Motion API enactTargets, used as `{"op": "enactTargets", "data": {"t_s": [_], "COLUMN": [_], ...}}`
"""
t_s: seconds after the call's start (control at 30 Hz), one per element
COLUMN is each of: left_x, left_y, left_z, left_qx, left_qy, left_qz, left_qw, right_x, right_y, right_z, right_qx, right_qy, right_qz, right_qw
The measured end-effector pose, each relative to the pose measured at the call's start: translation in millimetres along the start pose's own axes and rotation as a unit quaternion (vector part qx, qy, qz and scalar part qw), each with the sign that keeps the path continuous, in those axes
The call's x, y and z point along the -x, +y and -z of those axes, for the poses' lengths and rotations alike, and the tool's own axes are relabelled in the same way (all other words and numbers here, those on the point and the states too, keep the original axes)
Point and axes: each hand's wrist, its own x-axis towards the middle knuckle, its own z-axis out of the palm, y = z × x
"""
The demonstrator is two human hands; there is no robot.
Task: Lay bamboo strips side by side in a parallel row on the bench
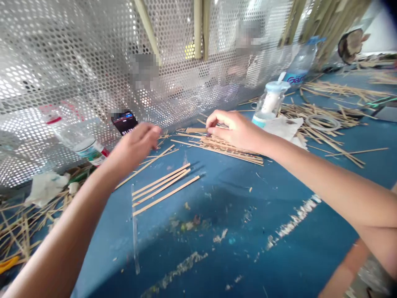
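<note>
On the far left, beyond the left arm, a litter of thin bamboo offcuts point(18, 231) lies tangled on the blue bench point(248, 231), with a crumpled tissue point(46, 186) on top of it and a clear plastic bottle point(80, 142) tipped on its side against the perforated metal screen point(77, 62). A phone point(124, 122) leans on that screen just behind the left hand point(136, 145). That hand hovers above the bench with fingers loosely curled and seems to hold nothing, though blur keeps me from being sure. Just below and to its right four slim bamboo strips point(163, 188) lie side by side, roughly parallel and set apart from the rest, which looks like a sorted lot kept within easy reach.

Further right, the right hand point(232, 130) rests on a flat bundle of bamboo strips point(229, 151), fingertips pinched on a short strip point(196, 130) at the bundle's far end, probably picking one out or squaring the ends. The bundle lies under and just in front of that hand, close to the screen.

Beyond that hand stands a small jar with a pale blue lid point(270, 101) on a white cloth point(287, 128), a bigger water bottle point(300, 66) behind it, then a roll of tape point(322, 123) among heaps of longer bamboo slivers point(335, 120). These crowd the right side; only the middle of the bench near both hands is bare, apart from dried glue smears point(291, 225).
</note>
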Motion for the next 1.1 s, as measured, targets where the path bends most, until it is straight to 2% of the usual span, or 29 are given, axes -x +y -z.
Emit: {"op": "enactTargets", "data": {"t_s": [0.03, 0.1, 0.2, 0.27, 0.4, 0.47, 0.53, 0.6, 0.7, 0.77, 0.93, 1.1], "left_x": [15, 45, 86, 109, 146, 161, 175, 185, 193, 194, 192, 190], "left_y": [16, 39, 44, 29, -15, -35, -50, -62, -76, -87, -111, -111], "left_z": [-2.9, -8.8, -8.5, -1.1, 12.1, 10.6, 4.1, -3.4, -10.1, -11.2, -13.0, -13.7], "left_qx": [-0.011, -0.055, -0.041, 0.013, 0.119, 0.168, 0.196, 0.174, 0.066, 0.025, 0.088, 0.091], "left_qy": [-0.051, -0.096, -0.136, -0.156, -0.179, -0.183, -0.186, -0.181, -0.142, -0.115, -0.072, -0.089], "left_qz": [-0.064, -0.099, -0.107, -0.066, 0.092, 0.156, 0.187, 0.18, 0.151, 0.148, 0.176, 0.187], "left_qw": [0.997, 0.989, 0.984, 0.985, 0.972, 0.956, 0.944, 0.951, 0.976, 0.982, 0.978, 0.974], "right_x": [4, 13, 25, 31, 35, 35, 36, 37, 40, 41, 41, 38], "right_y": [-8, -23, -42, -51, -51, -43, -32, -22, -13, -10, -5, -2], "right_z": [-4, -13, -25, -33, -51, -64, -79, -92, -106, -112, -121, -124], "right_qx": [-0.01, -0.054, -0.094, -0.073, -0.047, -0.067, -0.082, -0.083, -0.065, -0.053, -0.025, -0.022], "right_qy": [-0.037, -0.117, -0.194, -0.206, -0.222, -0.257, -0.283, -0.289, -0.279, -0.266, -0.248, -0.218], "right_qz": [0.003, 0.01, 0.017, 0.008, -0.056, -0.084, -0.096, -0.104, -0.115, -0.118, -0.121, -0.125], "right_qw": [0.999, 0.992, 0.976, 0.976, 0.972, 0.96, 0.951, 0.948, 0.951, 0.955, 0.961, 0.968]}}
